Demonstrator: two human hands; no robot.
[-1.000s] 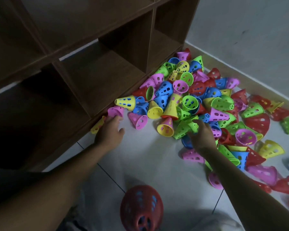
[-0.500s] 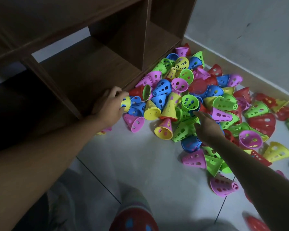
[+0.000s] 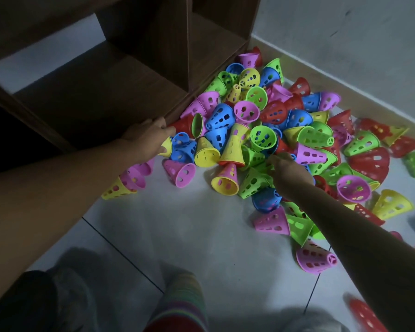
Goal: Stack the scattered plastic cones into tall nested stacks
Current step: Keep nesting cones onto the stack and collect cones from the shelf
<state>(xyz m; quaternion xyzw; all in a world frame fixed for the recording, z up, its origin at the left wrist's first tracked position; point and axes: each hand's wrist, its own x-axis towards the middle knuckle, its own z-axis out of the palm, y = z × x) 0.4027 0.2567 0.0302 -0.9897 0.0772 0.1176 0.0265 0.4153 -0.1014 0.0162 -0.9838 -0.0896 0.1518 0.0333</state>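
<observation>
A big pile of perforated plastic cones (image 3: 271, 121) in pink, blue, green, yellow and red lies on the tiled floor against the shelf and wall. My left hand (image 3: 149, 137) reaches to the pile's left edge and grips a yellow cone (image 3: 167, 147), with its fingertips beside a red cone (image 3: 183, 125). My right hand (image 3: 289, 172) lies on green cones (image 3: 254, 182) at the pile's front, fingers stretched forward into the heap. A short nested yellow stack (image 3: 233, 146) stands tilted between my hands. Pink and yellow cones (image 3: 130, 180) lie under my left forearm.
A dark wooden shelf unit (image 3: 106, 92) with open compartments stands at the left and back. The wall and skirting (image 3: 345, 75) run behind the pile. My foot in a striped sock (image 3: 180, 300) is at the bottom. Loose cones (image 3: 314, 259) lie along my right forearm.
My left hand left the pink cone by the shelf, moved up to the yellow cone and took hold of it. My right hand shifted slightly forward in the pile. The camera moved closer.
</observation>
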